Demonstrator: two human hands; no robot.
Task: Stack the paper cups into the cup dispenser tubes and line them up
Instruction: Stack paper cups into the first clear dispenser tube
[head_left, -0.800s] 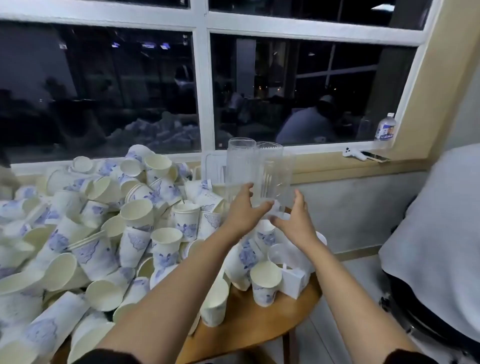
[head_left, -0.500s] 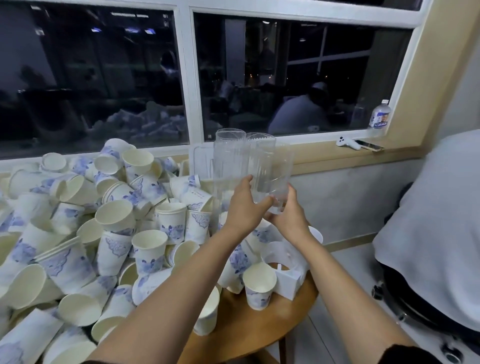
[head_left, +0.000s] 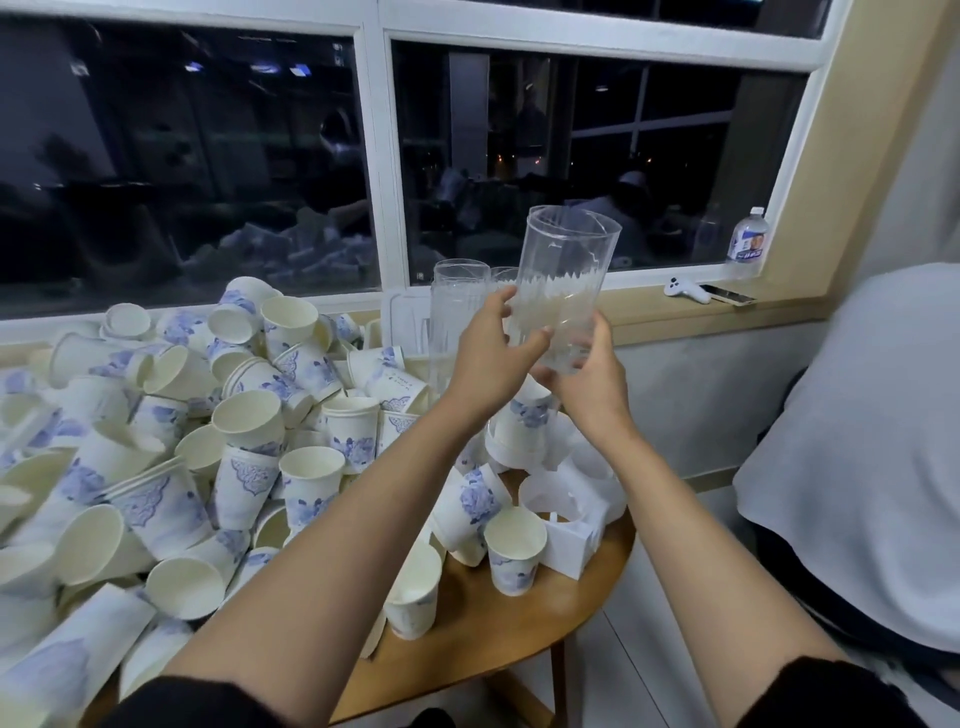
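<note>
A clear plastic dispenser tube is lifted above the table, tilted slightly to the right. My left hand grips its lower left side and my right hand grips its bottom end. Two more clear tubes stand upright behind my left hand. A large heap of white paper cups with blue print covers the left of the round wooden table. A few cups stand upright near the front, one of them below my right forearm.
White plastic dispenser bases lie on the table's right side. On the window sill are a water bottle, a white controller and a phone. A seat draped in grey cloth stands to the right.
Both hands have raised one tube from among the standing tubes, up and to the right. The camera moved closer to the table.
</note>
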